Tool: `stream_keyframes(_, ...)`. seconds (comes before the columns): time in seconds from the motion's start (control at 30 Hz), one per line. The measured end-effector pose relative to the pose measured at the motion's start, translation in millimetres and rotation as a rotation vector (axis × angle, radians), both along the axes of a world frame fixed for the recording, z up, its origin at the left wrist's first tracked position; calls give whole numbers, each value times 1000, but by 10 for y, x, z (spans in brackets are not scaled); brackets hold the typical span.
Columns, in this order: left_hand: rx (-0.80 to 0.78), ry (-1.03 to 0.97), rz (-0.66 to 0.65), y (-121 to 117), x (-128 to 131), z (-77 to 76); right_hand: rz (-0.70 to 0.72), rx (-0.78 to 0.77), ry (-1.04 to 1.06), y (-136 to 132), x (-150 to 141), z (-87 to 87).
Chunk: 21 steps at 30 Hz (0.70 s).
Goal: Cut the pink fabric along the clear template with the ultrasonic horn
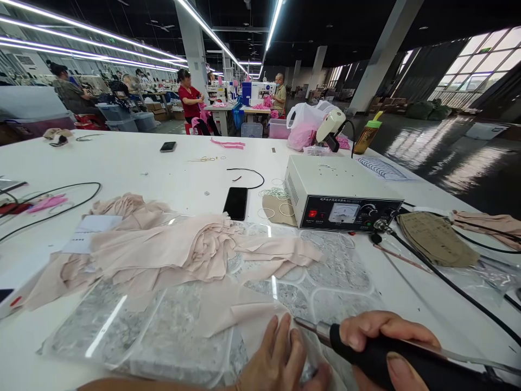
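Observation:
My left hand rests on a thin beige fabric piece, its fingers spread and pressing it down. My right hand is wrapped around a black-handled corded tool with a metal tip. The tip meets the fabric or stops just above it beside my left fingertips; I cannot tell which. Under the fabric lies a grey-patterned mat with a shiny clear cover. A heap of beige fabric pieces spreads over the mat's far edge, with a white paper label on it.
A control box with a dial stands at right, its black cable running across the table. Nearby lie a black phone, an olive fabric stack, a bottle and plastic bags. Scissors lie farther back. Several people sit at sewing machines beyond.

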State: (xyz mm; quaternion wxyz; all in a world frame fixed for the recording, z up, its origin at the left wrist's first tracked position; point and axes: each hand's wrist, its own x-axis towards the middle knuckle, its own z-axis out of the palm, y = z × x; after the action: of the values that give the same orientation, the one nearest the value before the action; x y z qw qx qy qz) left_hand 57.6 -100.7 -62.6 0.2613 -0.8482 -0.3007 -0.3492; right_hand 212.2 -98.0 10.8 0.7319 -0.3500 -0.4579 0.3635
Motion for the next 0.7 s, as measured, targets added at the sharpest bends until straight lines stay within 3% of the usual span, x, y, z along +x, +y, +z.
stream_keyframes(0.23,11,-16,9,-13,12,-70,-18,-20,-28,19,-13,6)
stream_keyframes(0.5,-24,2,-4,-27,-7,-42,-40,15,-22,63,-24,-17)
stream_keyframes(0.7,-89,61,11,-60,-39,-97,-107,60,43,60,-81,71)
